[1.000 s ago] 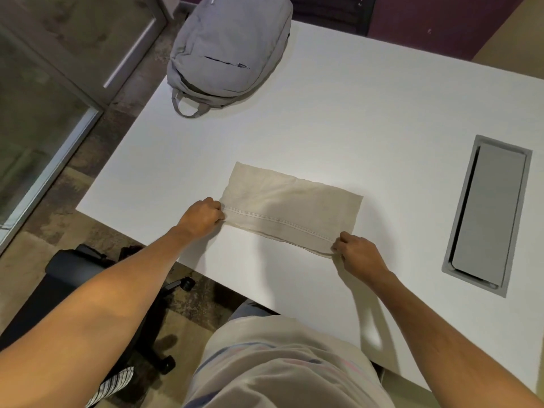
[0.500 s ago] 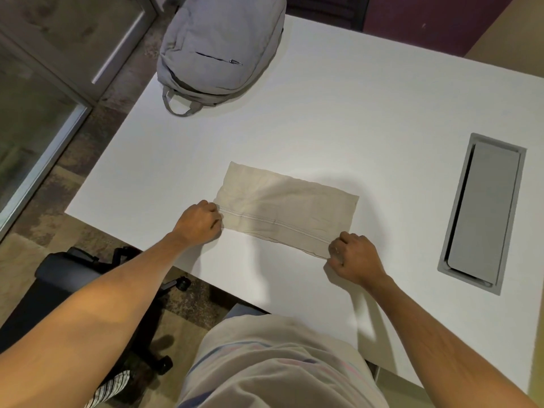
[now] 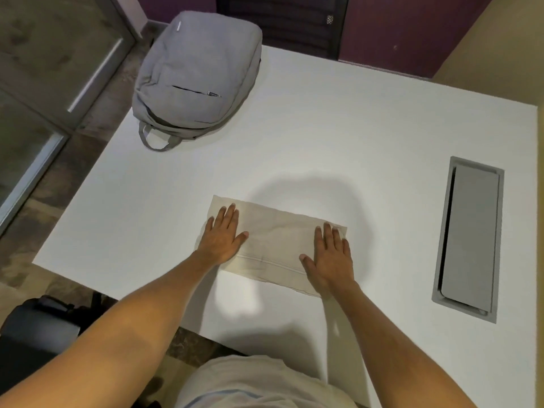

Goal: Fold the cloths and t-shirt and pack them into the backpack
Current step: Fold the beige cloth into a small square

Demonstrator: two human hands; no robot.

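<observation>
At the frame's lower centre, the left hand [image 3: 221, 237] and right hand [image 3: 330, 258] are pressing flat-fingered on the half-folded beige cloth [image 3: 275, 245], gripping nothing, while the grey backpack [image 3: 197, 81] is lying upper left, apparently still zipped, with packing not begun.

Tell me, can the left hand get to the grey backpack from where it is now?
Probably yes. The left hand lies flat on the beige cloth, holding nothing, and only bare table lies between it and the backpack at the far left corner.
</observation>
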